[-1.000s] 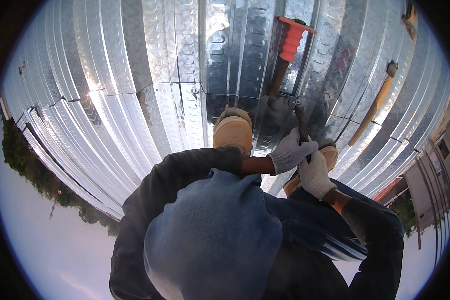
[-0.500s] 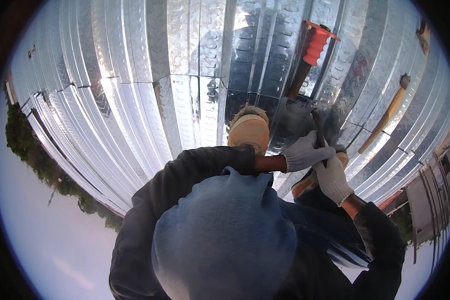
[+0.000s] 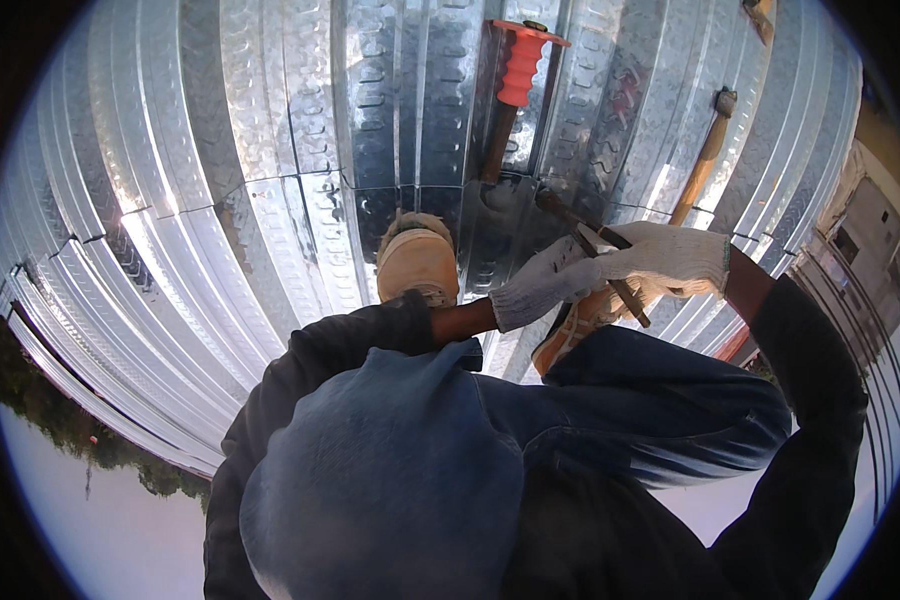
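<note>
On ribbed metal sheets [image 3: 202,95] outdoors, a chisel [image 3: 521,72] and hammer [image 3: 707,155] lie beyond your left hand [image 3: 543,287] and right hand [image 3: 668,262], both grasping a tool [image 3: 562,210]; your shoes [image 3: 417,264] stand near.

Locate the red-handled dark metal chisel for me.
In the head view, the chisel lies slightly right of top centre on silver ribbed sheeting, left of the wooden-handled hammer.
</note>
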Motion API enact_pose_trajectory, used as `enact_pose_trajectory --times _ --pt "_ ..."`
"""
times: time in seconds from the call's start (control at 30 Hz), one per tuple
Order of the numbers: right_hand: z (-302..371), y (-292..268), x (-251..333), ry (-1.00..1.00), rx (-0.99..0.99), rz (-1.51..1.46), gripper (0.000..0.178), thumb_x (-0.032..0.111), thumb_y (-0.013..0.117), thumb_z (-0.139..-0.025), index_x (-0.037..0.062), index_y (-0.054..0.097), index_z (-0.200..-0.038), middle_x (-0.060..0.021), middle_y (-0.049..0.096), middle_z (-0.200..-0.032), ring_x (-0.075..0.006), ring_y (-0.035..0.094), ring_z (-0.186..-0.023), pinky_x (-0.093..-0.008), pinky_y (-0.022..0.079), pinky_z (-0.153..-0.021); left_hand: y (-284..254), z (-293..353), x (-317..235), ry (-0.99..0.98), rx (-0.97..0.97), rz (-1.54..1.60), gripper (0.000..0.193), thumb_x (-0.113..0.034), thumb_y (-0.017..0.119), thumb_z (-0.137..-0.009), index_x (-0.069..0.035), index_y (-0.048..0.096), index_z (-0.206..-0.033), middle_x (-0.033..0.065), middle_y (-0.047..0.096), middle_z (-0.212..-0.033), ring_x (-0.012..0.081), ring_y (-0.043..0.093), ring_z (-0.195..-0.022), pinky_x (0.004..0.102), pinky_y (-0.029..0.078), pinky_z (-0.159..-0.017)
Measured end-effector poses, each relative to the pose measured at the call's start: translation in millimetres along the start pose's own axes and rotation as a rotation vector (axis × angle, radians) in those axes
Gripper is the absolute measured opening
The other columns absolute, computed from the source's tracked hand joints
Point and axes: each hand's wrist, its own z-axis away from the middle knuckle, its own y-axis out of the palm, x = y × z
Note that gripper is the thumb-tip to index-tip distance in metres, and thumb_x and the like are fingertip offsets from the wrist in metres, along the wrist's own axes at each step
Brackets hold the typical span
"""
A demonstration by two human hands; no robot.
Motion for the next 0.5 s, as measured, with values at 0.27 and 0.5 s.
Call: enact_pose_trajectory --times 0.27,0.5 --pt "5 38 41 0.14 -0.082 0.197 0.037 0.033 0.069 -0.112 -0.0004 0.068 -0.128 -0.0055 0.072 -0.1 -0.0135 0.071 -0.087 -0.0311 0.06 -0.073 3 2 4 0.047 -0.025 0.032 0.064 -0.049 0.07 -0.111 -0.003 0.053 -0.152 0.0039 0.065 -0.125 0.0081 0.06 -0.11 0.0257 0.052 -0.094" --pt "-75 110 -95 -0.365 -0.661 0.325 0.028 0.011 0.059 -0.107 0.0025 0.067 -0.132 -0.017 0.078 -0.105 -0.0309 0.078 -0.105 -0.0397 0.059 -0.089 -3 6 1 -0.359 -0.077 -0.271 0.085 -0.076 0.057 -0.105 -0.003 0.061 -0.147 0.006 0.068 -0.119 0.0121 0.068 -0.1 0.0278 0.057 -0.084"
